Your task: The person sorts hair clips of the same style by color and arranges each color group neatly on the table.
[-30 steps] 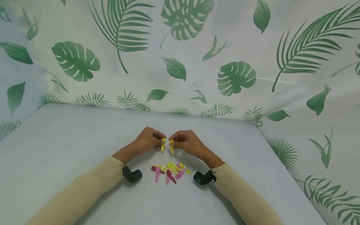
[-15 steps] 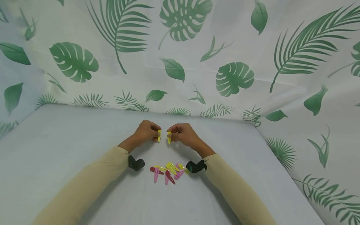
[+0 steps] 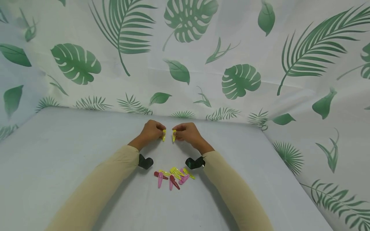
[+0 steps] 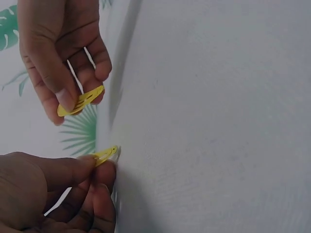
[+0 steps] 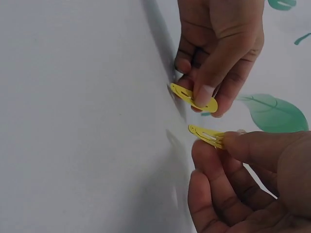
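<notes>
My left hand (image 3: 151,131) pinches a yellow snap hair clip (image 3: 164,135) between thumb and fingers, its narrow end pointing toward me. A second yellow snap hair clip (image 3: 174,136) is pinched in my right hand (image 3: 188,132). Both clips are held side by side, with a small gap between them. Seen from the left wrist, the near clip (image 4: 105,155) sticks out past the left thumb tip, and the right hand's clip (image 4: 80,101) lies under its thumb. In the right wrist view, slots show in the right hand's clip (image 5: 206,135).
Behind my wrists, nearer me, lies a loose pile of several hair clips: yellow (image 3: 174,171), pink (image 3: 160,180) and red (image 3: 175,183). They rest on the white table cover (image 3: 86,141). A leaf-printed cloth wall (image 3: 208,77) rises beyond the hands.
Both hands have moved away from me, farther past the pile, each carrying its yellow hair clip. The pile has stayed as it was.
</notes>
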Demonstrator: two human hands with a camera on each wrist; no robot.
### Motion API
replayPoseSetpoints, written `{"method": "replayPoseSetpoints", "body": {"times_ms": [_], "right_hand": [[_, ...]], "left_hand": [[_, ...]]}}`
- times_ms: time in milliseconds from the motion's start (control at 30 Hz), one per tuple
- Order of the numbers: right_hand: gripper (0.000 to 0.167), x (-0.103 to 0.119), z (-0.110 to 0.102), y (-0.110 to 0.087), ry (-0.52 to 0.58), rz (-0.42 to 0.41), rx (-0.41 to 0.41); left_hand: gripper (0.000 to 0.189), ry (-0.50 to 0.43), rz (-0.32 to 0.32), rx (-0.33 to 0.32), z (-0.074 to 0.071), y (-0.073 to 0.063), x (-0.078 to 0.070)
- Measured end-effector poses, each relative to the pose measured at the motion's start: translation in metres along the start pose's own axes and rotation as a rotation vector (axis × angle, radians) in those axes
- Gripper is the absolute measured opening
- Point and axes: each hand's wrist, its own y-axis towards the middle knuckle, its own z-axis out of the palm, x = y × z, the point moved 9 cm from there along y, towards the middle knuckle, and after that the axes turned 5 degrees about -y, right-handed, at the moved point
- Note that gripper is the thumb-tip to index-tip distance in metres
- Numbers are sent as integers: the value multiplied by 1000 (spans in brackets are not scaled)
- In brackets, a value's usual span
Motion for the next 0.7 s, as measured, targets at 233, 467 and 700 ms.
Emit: {"method": "replayPoseSetpoints", "body": {"times_ms": [233,467,700], "right_hand": [[16,2,1,8,-36,32,-39],[15,1,3,15,-122,49,-61],[17,1,12,25,-159,42,-46]], "left_hand": [[24,23,57,7,0,2,-5],[23,98,114,6,5,16,0],[24,118,85,23,4,21,7]]}}
